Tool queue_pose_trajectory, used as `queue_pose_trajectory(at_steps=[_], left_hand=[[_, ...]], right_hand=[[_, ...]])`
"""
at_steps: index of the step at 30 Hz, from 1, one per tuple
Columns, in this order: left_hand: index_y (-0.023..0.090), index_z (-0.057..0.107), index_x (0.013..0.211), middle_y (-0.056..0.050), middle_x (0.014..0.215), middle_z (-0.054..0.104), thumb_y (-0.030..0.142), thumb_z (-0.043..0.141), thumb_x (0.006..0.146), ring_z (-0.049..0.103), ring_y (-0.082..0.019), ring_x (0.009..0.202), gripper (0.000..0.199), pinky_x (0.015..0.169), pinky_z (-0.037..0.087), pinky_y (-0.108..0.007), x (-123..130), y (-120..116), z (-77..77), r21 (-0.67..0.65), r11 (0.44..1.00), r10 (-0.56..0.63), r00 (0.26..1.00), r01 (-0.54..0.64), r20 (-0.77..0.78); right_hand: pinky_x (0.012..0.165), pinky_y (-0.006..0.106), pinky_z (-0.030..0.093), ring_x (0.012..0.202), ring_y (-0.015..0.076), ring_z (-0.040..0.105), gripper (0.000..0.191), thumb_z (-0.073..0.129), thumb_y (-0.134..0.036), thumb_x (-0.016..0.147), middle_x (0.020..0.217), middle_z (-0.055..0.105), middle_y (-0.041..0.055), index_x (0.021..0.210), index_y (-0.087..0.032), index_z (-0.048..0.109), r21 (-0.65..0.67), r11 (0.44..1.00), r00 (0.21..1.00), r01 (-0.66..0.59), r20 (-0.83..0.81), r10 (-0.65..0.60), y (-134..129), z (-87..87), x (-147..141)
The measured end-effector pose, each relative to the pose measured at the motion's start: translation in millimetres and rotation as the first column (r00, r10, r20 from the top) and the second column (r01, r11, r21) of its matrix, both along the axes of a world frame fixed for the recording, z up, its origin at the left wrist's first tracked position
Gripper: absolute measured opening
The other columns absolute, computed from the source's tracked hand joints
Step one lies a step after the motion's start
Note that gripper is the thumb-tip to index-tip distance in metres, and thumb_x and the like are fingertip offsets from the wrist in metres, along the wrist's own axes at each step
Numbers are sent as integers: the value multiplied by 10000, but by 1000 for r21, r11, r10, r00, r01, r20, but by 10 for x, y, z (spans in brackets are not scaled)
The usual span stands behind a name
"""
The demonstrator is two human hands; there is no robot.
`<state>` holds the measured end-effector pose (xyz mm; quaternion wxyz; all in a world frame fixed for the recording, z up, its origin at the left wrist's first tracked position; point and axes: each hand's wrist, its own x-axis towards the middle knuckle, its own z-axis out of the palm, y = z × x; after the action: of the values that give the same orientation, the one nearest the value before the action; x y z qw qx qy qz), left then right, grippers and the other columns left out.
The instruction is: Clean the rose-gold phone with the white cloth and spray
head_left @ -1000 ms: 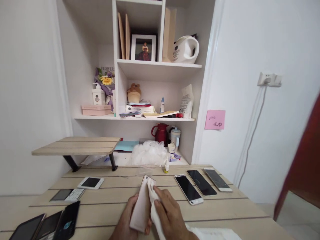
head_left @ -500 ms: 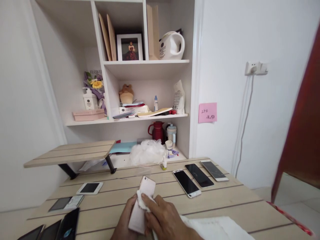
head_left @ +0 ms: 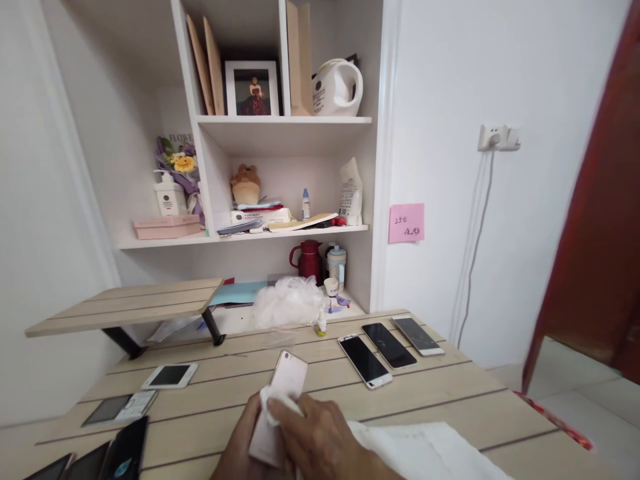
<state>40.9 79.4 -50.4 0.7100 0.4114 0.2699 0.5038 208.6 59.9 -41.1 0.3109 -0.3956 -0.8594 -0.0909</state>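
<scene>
"Pink phone (head_left: 291,375): where does it sit in the head view?"

"Between the two hands, over the near part of the wooden table (head_left: 220,387), its back and camera lens facing up."

"How are the hands set?"

"The left hand (head_left: 240,437) is curled around the phone's left side, holding it. The right hand (head_left: 320,433) pinches a bunched white cloth (head_left: 283,395) against the phone's back."

"What lies by the right wrist?"

"A white sheet (head_left: 425,443), flat on the table; whether it joins the cloth, one cannot tell."

"Other handsets?"

"Three phones (head_left: 389,345) lie side by side to the right, screens up. To the left are a white phone (head_left: 170,375), a keypad phone (head_left: 120,408) and some dark phones (head_left: 125,448). A small bottle (head_left: 321,325) stands near the table's far edge."
</scene>
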Motion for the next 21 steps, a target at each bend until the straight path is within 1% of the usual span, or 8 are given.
queue_pose_trajectory(at_steps=[4,6,9,11,13,16,19,21], left_hand=[[206,618,1055,-84,660,724,574,791,662,667,-295,528,566,407,498,-335,20,-7,27,-56,998,-34,998,31,-46],[192,618,1069,-95,674,732,558,820,635,665,-285,528,602,423,505,-333,12,-26,42,-44,998,-44,997,42,-55],[166,668,917,-73,660,717,413,817,699,673,-242,591,361,519,528,-300,-12,-57,61,-33,998,-58,998,57,-37],[167,674,843,-68,679,716,397,785,737,682,-234,634,277,532,522,-279,-13,-59,62,-63,996,-64,998,63,-14],[163,678,899,-87,644,718,487,736,766,677,-250,592,355,487,508,-290,-2,-45,46,-76,995,-72,997,70,-24],[146,660,990,-128,587,716,607,677,771,660,-278,517,511,453,499,-319,0,-24,3,-75,990,-122,989,116,-79],[178,658,1039,-110,672,752,434,831,672,678,-273,546,480,496,525,-320,-38,-31,-13,5,998,-54,991,55,-125],[205,682,1022,-97,826,780,270,907,574,699,-257,625,506,559,548,-302,-61,-44,1,63,997,44,993,-38,-106]], right_hand=[[609,346,505,657,245,630,451,317,-213,1003,845,631,80,1444,-223,414,-6,979,964,203,-172,-201,105,-61,113],[626,346,509,690,246,639,439,302,-230,1020,880,635,87,1446,-224,406,9,989,975,149,-169,-146,87,-61,120],[588,324,512,674,237,639,434,331,-297,1036,917,649,75,1467,-263,373,11,999,999,-48,-8,48,-15,-10,53],[597,330,527,691,241,647,446,336,-314,1038,948,656,74,1483,-279,344,-12,995,995,-99,15,99,-55,21,27],[674,366,551,761,255,663,460,305,-288,1041,985,658,87,1500,-266,306,-12,999,995,-49,-85,47,-40,19,49],[780,404,560,902,273,675,500,273,-242,1044,1084,662,131,1537,-207,198,12,995,959,95,-268,-89,18,-49,106],[816,410,567,1002,286,668,558,288,-258,1049,1272,608,192,1556,-159,75,80,991,956,105,-282,-79,25,-130,91],[792,407,575,934,279,681,553,290,-283,1052,1227,633,182,1553,-158,91,111,994,972,16,-233,11,8,-149,61]])
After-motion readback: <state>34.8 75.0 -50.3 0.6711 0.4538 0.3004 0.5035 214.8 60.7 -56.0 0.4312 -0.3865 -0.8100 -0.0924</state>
